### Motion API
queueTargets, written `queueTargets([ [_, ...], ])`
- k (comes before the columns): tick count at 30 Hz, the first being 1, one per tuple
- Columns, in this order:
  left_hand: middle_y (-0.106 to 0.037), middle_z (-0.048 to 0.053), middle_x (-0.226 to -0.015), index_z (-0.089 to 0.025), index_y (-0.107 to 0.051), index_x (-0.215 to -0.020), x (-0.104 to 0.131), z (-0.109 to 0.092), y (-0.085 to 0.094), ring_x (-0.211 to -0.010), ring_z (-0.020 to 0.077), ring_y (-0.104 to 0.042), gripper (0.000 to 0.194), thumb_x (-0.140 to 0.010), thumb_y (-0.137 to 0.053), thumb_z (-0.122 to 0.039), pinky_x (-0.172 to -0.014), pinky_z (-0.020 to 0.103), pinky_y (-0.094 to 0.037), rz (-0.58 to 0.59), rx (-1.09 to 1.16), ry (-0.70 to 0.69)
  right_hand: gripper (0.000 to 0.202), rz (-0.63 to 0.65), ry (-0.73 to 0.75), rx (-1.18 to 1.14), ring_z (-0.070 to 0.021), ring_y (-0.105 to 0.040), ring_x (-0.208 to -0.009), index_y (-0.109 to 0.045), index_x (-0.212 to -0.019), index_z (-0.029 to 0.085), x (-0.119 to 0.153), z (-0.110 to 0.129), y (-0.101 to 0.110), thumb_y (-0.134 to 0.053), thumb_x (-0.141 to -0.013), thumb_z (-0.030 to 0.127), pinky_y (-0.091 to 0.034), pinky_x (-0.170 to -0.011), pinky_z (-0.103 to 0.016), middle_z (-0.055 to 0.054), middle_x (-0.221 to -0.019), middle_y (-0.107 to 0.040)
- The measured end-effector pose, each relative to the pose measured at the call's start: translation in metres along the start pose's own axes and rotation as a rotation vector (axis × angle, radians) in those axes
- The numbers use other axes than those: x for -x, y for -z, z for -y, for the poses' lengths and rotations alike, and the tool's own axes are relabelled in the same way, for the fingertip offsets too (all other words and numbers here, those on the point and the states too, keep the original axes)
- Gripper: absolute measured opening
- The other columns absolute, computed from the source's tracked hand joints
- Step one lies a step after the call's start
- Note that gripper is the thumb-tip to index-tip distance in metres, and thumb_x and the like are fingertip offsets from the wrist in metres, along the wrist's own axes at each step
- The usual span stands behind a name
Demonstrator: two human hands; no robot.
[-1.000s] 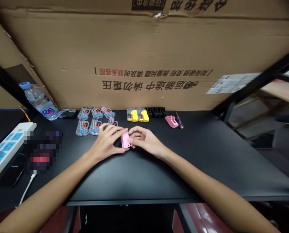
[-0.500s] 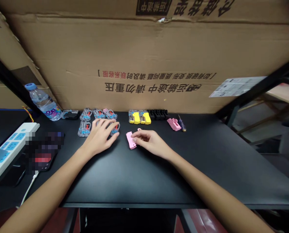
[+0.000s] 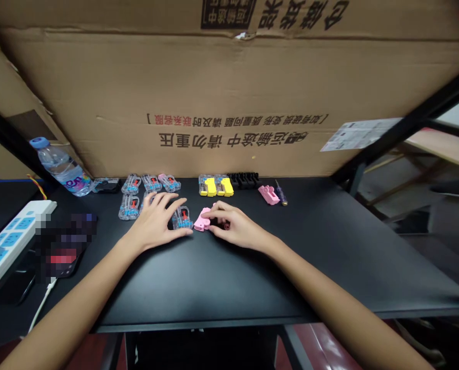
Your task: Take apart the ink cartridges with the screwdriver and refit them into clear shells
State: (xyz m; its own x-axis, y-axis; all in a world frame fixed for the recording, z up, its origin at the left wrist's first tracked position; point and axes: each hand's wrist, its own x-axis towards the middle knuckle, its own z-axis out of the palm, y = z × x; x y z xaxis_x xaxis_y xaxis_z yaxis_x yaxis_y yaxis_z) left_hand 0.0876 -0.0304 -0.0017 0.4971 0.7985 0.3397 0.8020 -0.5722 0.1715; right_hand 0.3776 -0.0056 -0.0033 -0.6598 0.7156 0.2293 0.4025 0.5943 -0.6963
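My left hand [image 3: 156,221] reaches over the lower row of clear toy-like pieces, fingers spread, its thumb beside a clear piece with a red part [image 3: 182,218]. My right hand [image 3: 233,224] pinches a pink plastic piece [image 3: 203,220] just above the black table, to the right of that clear piece. Part of the pink piece is hidden by my fingers. Behind my hands lie other clear pieces [image 3: 131,183] and two yellow-and-clear pieces [image 3: 224,186]. Another pink piece [image 3: 268,195] rests to the right, next to a small screwdriver [image 3: 281,193].
Black parts [image 3: 244,180] sit in a row at the back, against a cardboard wall [image 3: 214,77]. At the left are a water bottle [image 3: 62,167], a white power strip [image 3: 17,236] and a phone with a cable [image 3: 70,257]. The black table [image 3: 214,288] ends at a front edge.
My right hand has turned the pink piece and brought it closer to the clear pieces. My left thumb has moved lower, showing more of the nearby clear piece. The view has shifted slightly.
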Motion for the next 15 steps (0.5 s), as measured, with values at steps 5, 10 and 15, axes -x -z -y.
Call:
queueTargets([
  [5, -0.063, 0.018, -0.149, -0.019, -0.047, -0.160, 0.0020, 0.0056, -0.0072, -0.144, 0.0398, -0.051, 0.096, -0.088, -0.072, -0.076, -0.128, 0.066, -0.018, 0.065, -0.015, 0.002, 0.025, 0.035, 0.017, 0.073, -0.0279, -0.062, -0.119, -0.076, -0.117, 0.026, -0.0004, 0.0069, 0.0037, -0.077, -0.096, 0.038, -0.057, -0.092, -0.040, -0.011, -0.129, -0.064],
  [10, -0.060, 0.017, -0.147, -0.021, -0.044, -0.161, -0.0005, 0.0004, -0.0017, -0.139, 0.0390, -0.056, 0.094, -0.085, -0.083, -0.060, -0.124, 0.064, -0.031, 0.038, 0.110, 0.029, 0.024, 0.060, 0.003, 0.104, -0.0280, -0.060, -0.112, -0.071, -0.116, 0.025, -0.0015, 0.0062, 0.0042, -0.075, -0.097, 0.040, -0.052, -0.095, -0.042, -0.009, -0.120, -0.073],
  [15, -0.046, 0.013, -0.154, -0.035, -0.040, -0.162, 0.0000, -0.0042, -0.0079, -0.127, 0.0320, -0.063, 0.097, -0.081, -0.091, -0.047, -0.108, 0.054, -0.055, -0.004, 0.467, 0.066, 0.028, 0.004, -0.011, 0.095, -0.0269, -0.058, -0.106, -0.074, -0.115, 0.025, -0.0019, -0.0001, 0.0015, -0.075, -0.098, 0.046, -0.049, -0.094, -0.039, -0.008, -0.111, -0.075],
])
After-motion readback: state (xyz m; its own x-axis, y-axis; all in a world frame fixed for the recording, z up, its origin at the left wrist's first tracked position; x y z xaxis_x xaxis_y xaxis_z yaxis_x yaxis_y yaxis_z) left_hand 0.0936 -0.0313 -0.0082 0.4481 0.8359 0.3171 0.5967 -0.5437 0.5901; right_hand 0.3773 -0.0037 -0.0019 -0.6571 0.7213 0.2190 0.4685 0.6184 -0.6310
